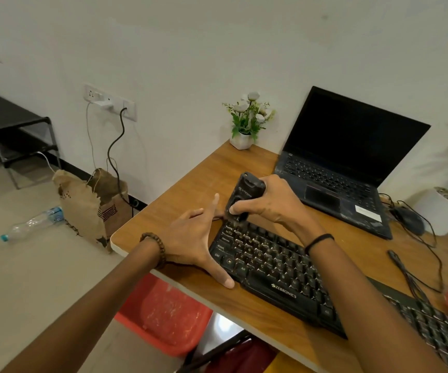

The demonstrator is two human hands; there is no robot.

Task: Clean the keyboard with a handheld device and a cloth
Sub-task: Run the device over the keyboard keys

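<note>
Spread flat with straight fingers, the left grip [190,238] is pressed against the keyboard's [285,278] left end, thumb at its near edge. Just beyond it, the device [245,192] is clasped upright by the right grip [268,205], its tip set on the far-left keys. Beyond that grip, an open laptop [352,146] is stood on the surface [231,168].

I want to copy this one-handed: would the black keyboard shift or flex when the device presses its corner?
Probably shift, not flex: the keyboard looks like a rigid slab lying flat on the smooth wooden desk. The handheld device in the right hand bears on its far-left corner, so it would likely pivot; the left hand braces that end.
</note>
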